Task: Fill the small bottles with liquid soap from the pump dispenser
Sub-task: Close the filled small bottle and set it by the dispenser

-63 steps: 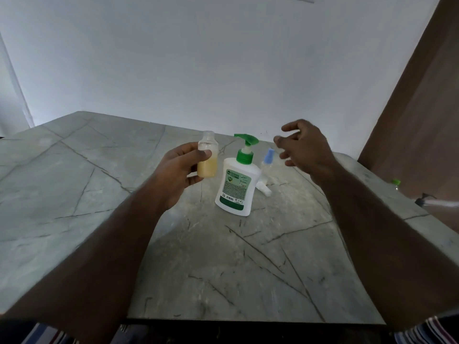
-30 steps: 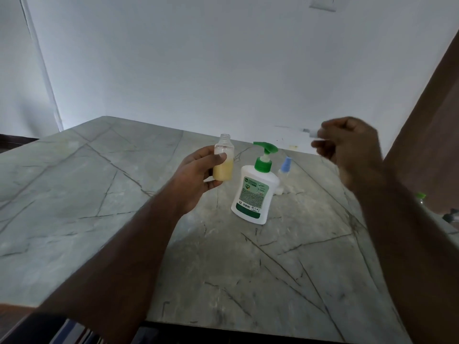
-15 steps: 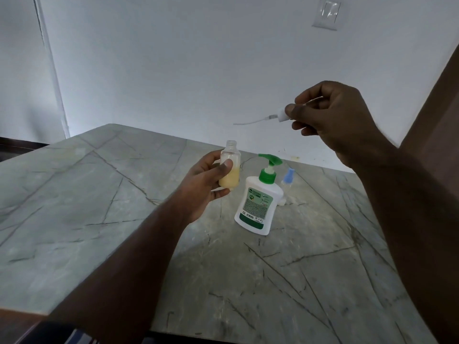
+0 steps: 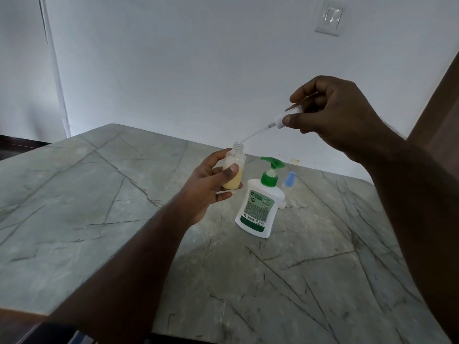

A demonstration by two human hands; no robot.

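Observation:
My left hand [image 4: 207, 184] holds a small clear bottle [image 4: 234, 167] upright above the table; it is about half full of yellowish soap and its neck is uncapped. My right hand [image 4: 330, 115] is raised to the upper right and pinches a white spray cap [image 4: 285, 117] whose thin dip tube [image 4: 255, 135] slants down, its tip right at the bottle's mouth. The white pump dispenser [image 4: 259, 207] with a green pump head stands on the table just right of my left hand. Behind it stands a second small bottle with a blue cap [image 4: 289, 180].
The grey marbled table [image 4: 99, 194] runs wide to the left and toward me. A white wall rises behind it, with a switch plate [image 4: 329, 19] at the upper right. A brown panel [image 4: 444, 95] stands at the right edge.
My right hand picked up the spray cap from behind the dispenser, lifted it, and has now tilted it down so the tube tip meets the bottle's mouth. My left hand held the bottle steady.

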